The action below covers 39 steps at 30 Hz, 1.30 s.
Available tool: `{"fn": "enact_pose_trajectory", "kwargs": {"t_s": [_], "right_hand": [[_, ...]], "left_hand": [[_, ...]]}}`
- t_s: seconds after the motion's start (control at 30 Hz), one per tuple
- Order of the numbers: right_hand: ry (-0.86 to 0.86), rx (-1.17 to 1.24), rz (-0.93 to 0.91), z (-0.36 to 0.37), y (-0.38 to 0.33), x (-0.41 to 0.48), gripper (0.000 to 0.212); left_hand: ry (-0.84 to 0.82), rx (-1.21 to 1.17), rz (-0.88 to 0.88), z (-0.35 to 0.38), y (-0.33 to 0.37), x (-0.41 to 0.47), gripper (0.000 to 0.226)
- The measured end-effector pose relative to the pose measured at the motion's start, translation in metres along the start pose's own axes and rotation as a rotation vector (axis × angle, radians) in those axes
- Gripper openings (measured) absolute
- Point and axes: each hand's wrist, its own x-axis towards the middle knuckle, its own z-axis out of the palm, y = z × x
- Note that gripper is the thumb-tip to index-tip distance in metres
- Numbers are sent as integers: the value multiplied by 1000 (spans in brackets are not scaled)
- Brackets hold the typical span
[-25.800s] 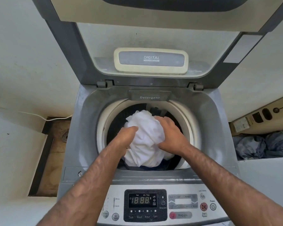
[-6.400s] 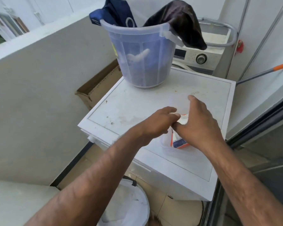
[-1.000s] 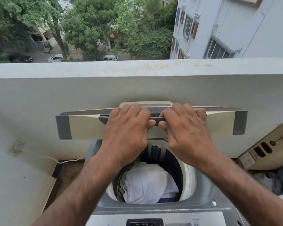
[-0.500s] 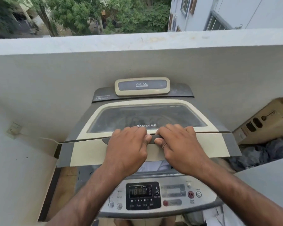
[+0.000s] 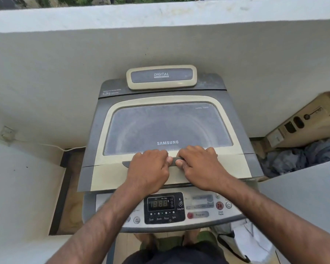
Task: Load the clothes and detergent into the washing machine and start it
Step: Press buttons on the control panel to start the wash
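The grey and cream top-loading washing machine (image 5: 95, 134) stands before me against the balcony wall. Its folding lid (image 5: 168, 128) lies almost flat over the drum, the front flap still slightly raised above the control panel (image 5: 202, 206). My left hand (image 5: 149, 172) and my right hand (image 5: 200, 166) sit side by side on the lid's dark front handle (image 5: 172, 161), fingers curled over it and thumbs underneath. The clothes inside are hidden under the tinted lid window. The display reads 18:88.
A power cord and wall socket (image 5: 6, 133) are at the left. A cardboard box (image 5: 309, 122) and grey clothes (image 5: 301, 157) lie at the right, beside a white appliance top (image 5: 303, 191). A white bag (image 5: 251, 242) sits on the floor by my feet.
Both hands have pulled the lid down from upright to nearly flat over the drum, covering the white laundry. The view has tilted down onto the machine.
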Motion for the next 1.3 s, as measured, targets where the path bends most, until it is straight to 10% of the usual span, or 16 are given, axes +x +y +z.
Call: {"fn": "enact_pose_trajectory", "kwargs": {"t_s": [0.5,0.83,1.3], "right_hand": [[47,180,25,19,16,-1,13],[140,116,263,6,46,-65,57],[-64,-181,19,-6,95,-80,128]], "left_hand": [[215,53,260,49,-39,-2,36],[218,119,346,49,-81,-28,54],[160,151,97,54,-55,-40,60]]}}
